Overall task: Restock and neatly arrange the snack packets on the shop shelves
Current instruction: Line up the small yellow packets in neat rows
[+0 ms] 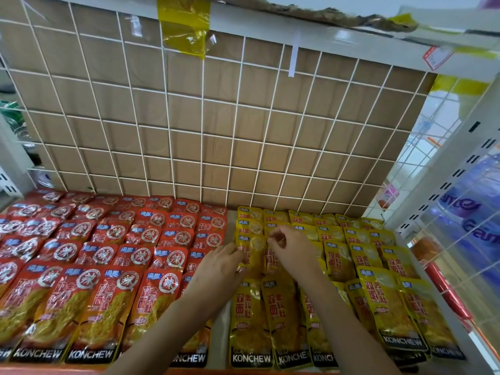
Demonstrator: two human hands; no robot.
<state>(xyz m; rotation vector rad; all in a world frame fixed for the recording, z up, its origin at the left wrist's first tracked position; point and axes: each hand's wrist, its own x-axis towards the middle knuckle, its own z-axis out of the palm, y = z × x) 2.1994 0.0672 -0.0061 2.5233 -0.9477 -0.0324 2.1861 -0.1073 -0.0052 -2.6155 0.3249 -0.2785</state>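
Red snack packets (108,266) lie in overlapping rows across the left half of the shelf. Yellow snack packets (373,266) fill the right half in the same way. My left hand (216,269) rests at the seam between the two colours, its fingertips touching the left edge of a yellow packet (254,253) in the middle rows. My right hand (290,249) is just to the right of it, fingers curled and pinching the top of the neighbouring yellow packet (270,263). Both forearms reach in from the bottom edge and cover part of the front rows.
A white wire grid (216,117) backed by brown cardboard stands behind the packets. A white shelf upright (443,169) and wire side panel close off the right, with purple packs (470,201) beyond. A shelf edge with yellow tape (184,25) hangs overhead.
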